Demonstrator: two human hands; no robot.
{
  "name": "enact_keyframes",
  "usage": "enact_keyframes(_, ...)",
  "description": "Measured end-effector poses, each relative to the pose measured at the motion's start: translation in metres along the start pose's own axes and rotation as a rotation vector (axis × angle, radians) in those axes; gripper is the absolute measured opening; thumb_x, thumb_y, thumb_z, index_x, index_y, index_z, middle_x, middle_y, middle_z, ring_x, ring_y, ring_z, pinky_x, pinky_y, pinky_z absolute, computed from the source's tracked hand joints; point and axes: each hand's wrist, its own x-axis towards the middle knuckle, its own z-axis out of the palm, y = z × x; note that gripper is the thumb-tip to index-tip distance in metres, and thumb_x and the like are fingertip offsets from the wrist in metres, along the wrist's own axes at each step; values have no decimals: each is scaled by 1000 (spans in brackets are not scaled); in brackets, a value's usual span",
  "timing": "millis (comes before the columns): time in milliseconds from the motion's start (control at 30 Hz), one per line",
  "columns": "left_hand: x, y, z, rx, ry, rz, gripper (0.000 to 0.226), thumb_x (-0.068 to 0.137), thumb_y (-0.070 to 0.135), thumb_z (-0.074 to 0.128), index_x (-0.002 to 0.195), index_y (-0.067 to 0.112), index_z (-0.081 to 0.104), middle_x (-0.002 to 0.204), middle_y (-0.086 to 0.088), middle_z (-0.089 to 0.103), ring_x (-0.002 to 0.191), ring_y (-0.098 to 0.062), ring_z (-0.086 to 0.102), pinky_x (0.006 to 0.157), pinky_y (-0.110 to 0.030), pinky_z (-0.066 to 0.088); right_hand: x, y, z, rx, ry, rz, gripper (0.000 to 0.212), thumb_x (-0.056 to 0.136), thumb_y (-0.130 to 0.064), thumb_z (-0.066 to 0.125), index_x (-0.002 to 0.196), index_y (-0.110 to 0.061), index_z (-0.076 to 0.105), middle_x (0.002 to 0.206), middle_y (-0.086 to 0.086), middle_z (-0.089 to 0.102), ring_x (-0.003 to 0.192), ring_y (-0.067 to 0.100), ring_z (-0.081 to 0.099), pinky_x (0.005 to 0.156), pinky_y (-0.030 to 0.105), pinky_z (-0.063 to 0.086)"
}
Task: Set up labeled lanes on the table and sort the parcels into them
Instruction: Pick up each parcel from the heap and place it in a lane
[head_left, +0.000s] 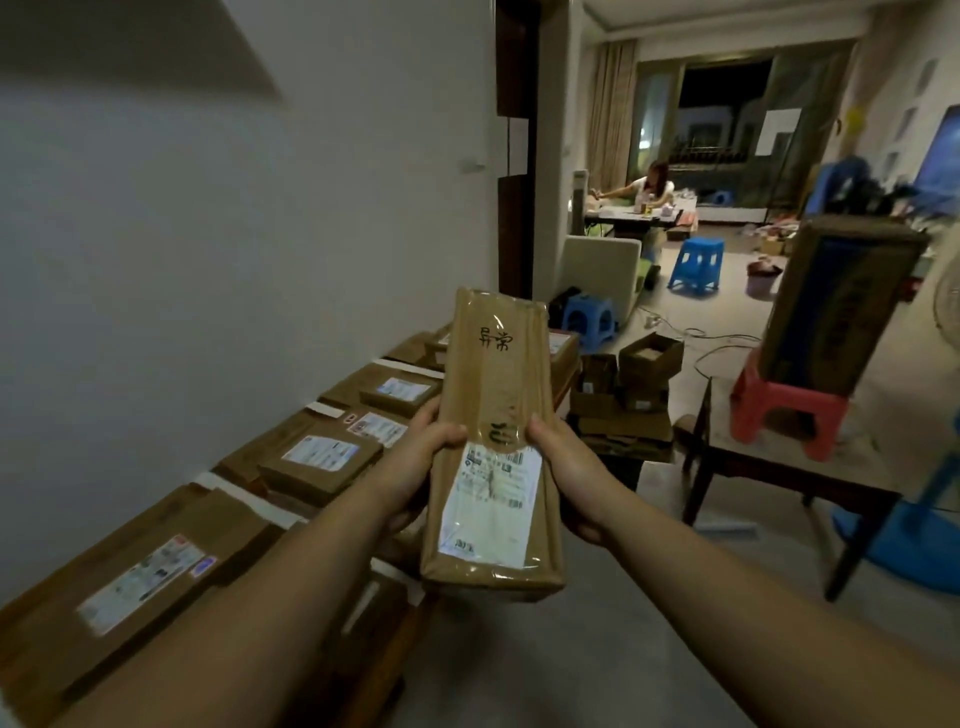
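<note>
1. two hands hold one long parcel (493, 441) up in front of the person, its long axis running away from the body, far end tipped upward.
2. the left hand (415, 467) clamps the left edge and the right hand (566, 478) the right edge, both about mid-length, thumbs on top beside the shipping label (488, 509).
3. handwritten characters sit near the parcel's far end.
4. the table (384, 644) with its lanes lies down and to the left, along the wall, so the left hand is nearer to it.
5. sorted parcels (322, 462) already lie there, with white strips (249, 499) between groups.
6. judgement: placing it calls for a swing leftward and down, probably turning the long axis across a lane.
7. both forearms reach forward, nearly level.
</note>
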Motion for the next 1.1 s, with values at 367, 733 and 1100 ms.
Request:
enact_keyframes(367,163,20,88,96,-72,-43,66,65,20,65,125,39,44,115,-14,62,97,-32,66,77,-46,54,109,-68,-169,-134,59,-31,86,78,-52,66,147,-36,18,126,4,56,99,19,62,66,29,51)
enact_keyframes(733,312,12,86,207,-268,-278,71,67,21,66,131,38,40,126,-13,59,112,-35,59,98,-57,43,250,-62,-259,23,263,182,80,81,-46,64,146,-36,19,109,9,65,86,28,69,59,41,57)
enact_keyframes(1100,489,41,22,247,-356,-551,56,74,38,65,124,17,53,117,-19,64,111,-39,58,101,-59,39,429,-83,-321,196,439,181,68,87,-32,61,138,-48,19,118,14,56,91,38,65,50,44,53)
